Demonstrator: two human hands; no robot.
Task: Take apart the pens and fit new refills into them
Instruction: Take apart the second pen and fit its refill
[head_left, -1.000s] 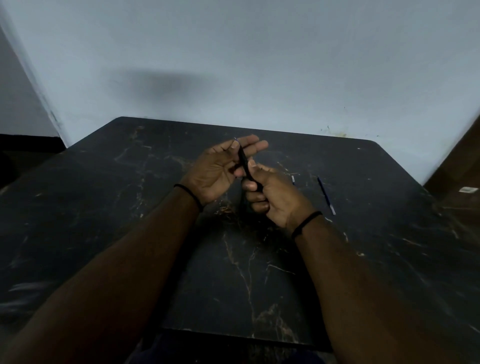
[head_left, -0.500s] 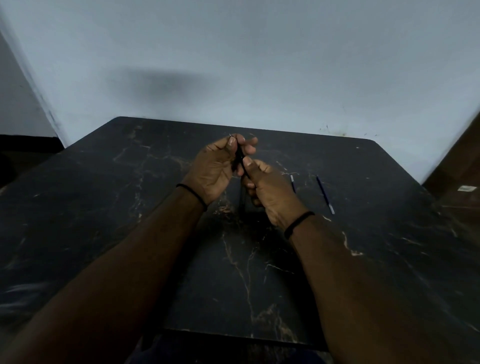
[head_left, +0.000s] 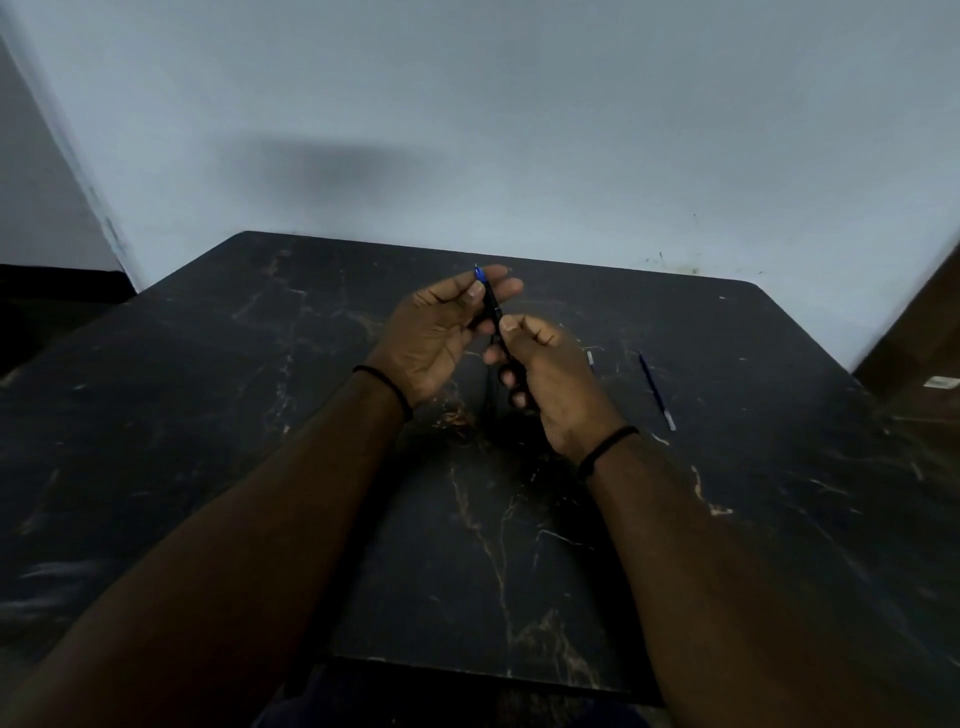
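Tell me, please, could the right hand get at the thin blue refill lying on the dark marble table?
Probably not yet: the right hand grips the black pen. Once freed, nothing blocks the thin blue refill lying just to its right.

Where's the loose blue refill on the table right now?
In the head view the blue refill lies on the dark table, right of the right hand, which grips the pen.

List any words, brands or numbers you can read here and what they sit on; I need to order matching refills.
None can be read.
The pen held in both hands shows no legible print.
The loose refill on the table is too thin to show any marking.
The small white item at the right edge is blurred.
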